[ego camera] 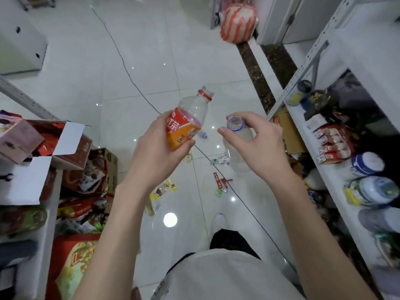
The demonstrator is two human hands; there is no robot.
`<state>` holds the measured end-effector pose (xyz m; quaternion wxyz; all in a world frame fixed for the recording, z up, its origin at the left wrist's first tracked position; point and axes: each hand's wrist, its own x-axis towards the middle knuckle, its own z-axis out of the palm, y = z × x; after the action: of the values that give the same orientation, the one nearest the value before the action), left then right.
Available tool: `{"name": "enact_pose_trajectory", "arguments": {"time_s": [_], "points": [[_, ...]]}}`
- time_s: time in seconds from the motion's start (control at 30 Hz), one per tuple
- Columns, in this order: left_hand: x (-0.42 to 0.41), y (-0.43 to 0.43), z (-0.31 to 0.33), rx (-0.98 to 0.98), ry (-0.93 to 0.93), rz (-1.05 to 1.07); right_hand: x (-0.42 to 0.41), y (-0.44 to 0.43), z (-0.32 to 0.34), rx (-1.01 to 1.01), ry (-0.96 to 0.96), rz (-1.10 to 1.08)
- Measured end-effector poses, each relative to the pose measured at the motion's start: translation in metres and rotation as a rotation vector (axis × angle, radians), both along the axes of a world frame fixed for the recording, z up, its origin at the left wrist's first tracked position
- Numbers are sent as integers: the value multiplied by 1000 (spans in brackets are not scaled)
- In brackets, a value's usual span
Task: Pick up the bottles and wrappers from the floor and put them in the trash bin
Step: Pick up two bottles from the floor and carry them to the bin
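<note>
Two bottles are held above a glossy white tiled floor (151,50). The left hand (155,146) is closed around an uncapped clear bottle with an orange label (186,124), its neck tilted away; the right hand (259,139) pinches the neck of an uncapped cloudy bottle (238,135) that hangs downward. The aisle is bounded on the left by a shelf of red cartons (71,148) and on the right by a white metal rack (313,68) stocked with bottles and packets, with open floor running forward between them. Beneath the hands, litter is seen: two yellow wrappers (161,191), one red wrapper (219,182), one small crushed clear bottle (220,160) and one loose bottle cap (202,134). A thin black cable (125,66) crosses the tiles diagonally. Farther off, one orange-striped bag (238,22) rests by a white cabinet; whether it is the trash bin cannot be told
</note>
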<state>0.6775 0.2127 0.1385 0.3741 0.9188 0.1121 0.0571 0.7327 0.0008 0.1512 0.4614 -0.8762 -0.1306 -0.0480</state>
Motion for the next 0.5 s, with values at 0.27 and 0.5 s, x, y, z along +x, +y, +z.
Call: {"name": "enact_pose_trajectory", "arguments": {"time_s": [0.27, 0.5], "points": [[-63, 6, -13, -13, 16, -222, -119, 1, -2, -38, 61, -169], [-97, -35, 2, -44, 8, -456, -203, -29, 12, -34, 30, -352]]}}
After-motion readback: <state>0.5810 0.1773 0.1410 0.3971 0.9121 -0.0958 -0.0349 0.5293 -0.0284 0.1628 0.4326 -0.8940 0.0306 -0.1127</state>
